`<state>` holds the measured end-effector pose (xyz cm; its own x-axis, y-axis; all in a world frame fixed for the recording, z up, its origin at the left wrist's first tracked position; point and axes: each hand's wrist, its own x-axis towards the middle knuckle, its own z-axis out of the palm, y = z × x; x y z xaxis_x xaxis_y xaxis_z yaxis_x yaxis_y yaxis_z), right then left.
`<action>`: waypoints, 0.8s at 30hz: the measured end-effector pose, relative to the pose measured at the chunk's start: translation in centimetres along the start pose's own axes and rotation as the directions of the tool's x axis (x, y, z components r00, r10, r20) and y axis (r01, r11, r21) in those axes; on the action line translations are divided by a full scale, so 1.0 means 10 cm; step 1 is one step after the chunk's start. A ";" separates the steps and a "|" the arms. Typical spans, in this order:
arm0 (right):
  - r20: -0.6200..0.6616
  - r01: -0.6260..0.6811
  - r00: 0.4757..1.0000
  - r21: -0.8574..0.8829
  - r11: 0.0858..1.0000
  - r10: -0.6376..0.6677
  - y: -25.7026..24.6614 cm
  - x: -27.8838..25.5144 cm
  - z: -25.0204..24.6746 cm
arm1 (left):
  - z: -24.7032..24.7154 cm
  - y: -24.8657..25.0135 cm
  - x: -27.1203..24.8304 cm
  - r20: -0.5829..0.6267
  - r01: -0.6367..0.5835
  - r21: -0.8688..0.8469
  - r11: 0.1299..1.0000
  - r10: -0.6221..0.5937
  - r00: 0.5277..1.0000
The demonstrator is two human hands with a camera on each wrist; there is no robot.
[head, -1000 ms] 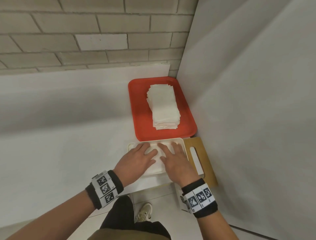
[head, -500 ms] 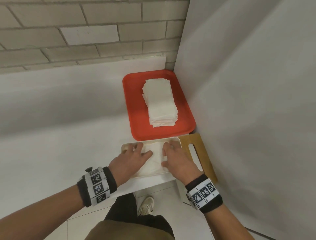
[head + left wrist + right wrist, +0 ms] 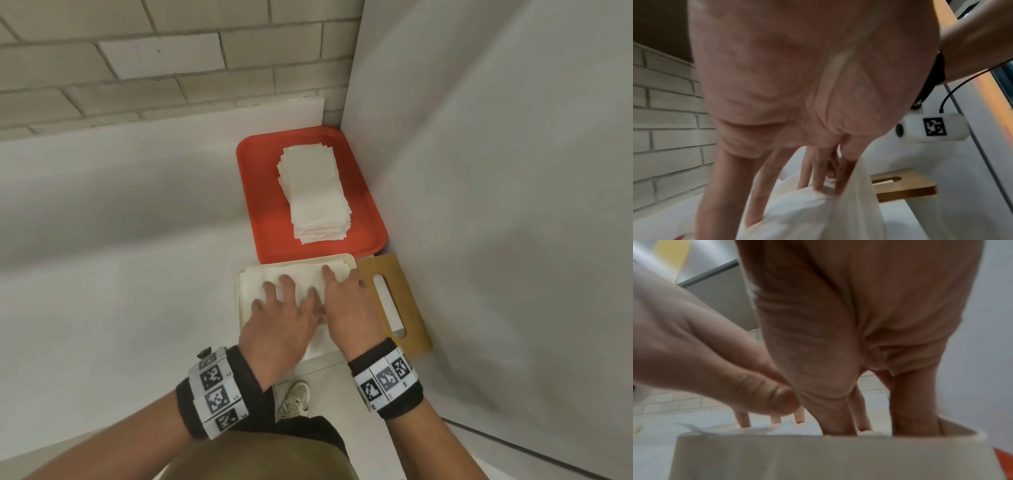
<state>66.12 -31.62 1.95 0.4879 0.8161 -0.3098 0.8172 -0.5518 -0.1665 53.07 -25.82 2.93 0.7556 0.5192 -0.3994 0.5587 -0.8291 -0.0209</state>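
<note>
A white napkin [image 3: 301, 274] lies in a shallow white tray [image 3: 301, 259] at the table's near edge. My left hand [image 3: 284, 291] presses on the napkin's left part with its fingers spread and straight. My right hand [image 3: 342, 284] lies flat on the right part, fingers pointing away from me. In the left wrist view the left hand's fingers [image 3: 818, 181] push down into the napkin [image 3: 793, 211], and a fold rises at its right. The right wrist view shows the right hand's fingers [image 3: 908, 410] reaching straight down behind the tray wall [image 3: 818, 459].
A red tray [image 3: 263, 192] behind the white one holds a stack of white napkins [image 3: 317, 195]. A wooden board with a slot handle [image 3: 409, 308] lies to the right, against an upright grey panel [image 3: 496, 205]. A brick wall stands behind.
A second ago both hands lay flat on the napkin. Half a second ago they had drawn together with bent fingers at its middle. Now the left fingers are spread and the right hand sits farther right.
</note>
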 end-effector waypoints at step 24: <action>0.079 -0.242 0.970 0.326 0.914 0.229 1.01 -0.11 0.63 | 0.24 0.29 0.31 0.125 0.109 -0.120 0.987 -0.094 0.988</action>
<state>71.89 -39.12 -5.31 0.6360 0.6520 -0.4127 0.5285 -0.7578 -0.3827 56.23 -27.11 -0.55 0.6509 0.5651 -0.5070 0.6748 -0.7366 0.0454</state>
